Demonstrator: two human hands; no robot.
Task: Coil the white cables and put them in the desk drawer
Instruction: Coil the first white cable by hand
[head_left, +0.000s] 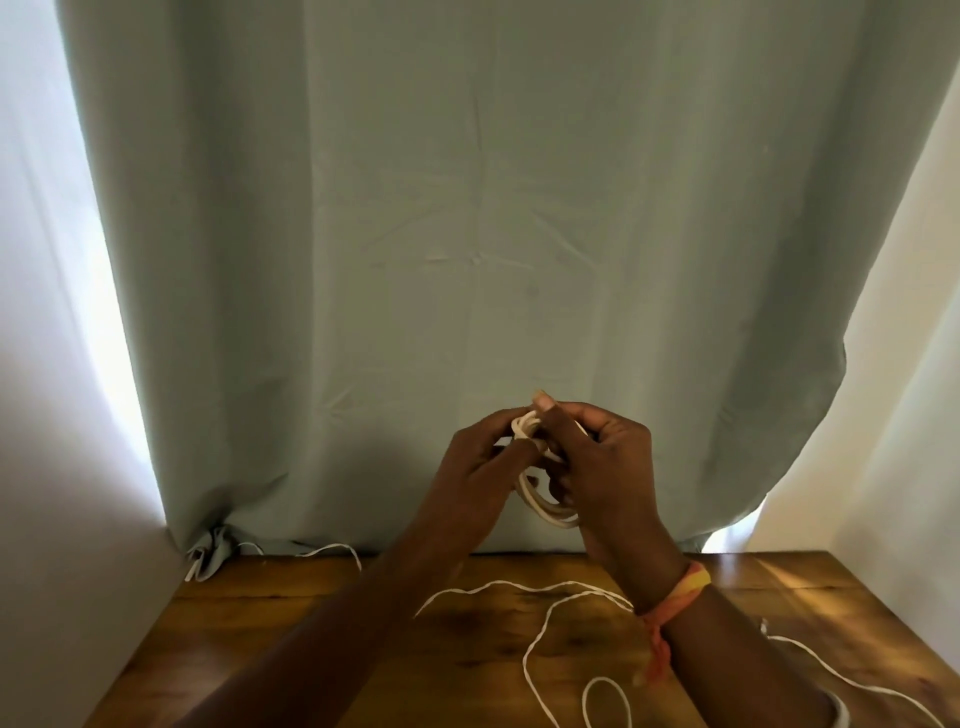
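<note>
Centre of the frame, just above the tabletop (249, 629): left grip (480, 460) and right grip (610, 467) both curl round a half-coiled white cable (553, 512), pinching its loops. More loose white cable (524, 586) sprawls across the wood, bottom right.

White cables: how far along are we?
Done: several loops are wound into a coil. In hand: the left hand and right hand both grip that coil above the desk. Left: loose cable strands lie across the desk, with a further strand by the curtain at the back left. No drawer is in view, so nothing shows as stowed.
</note>
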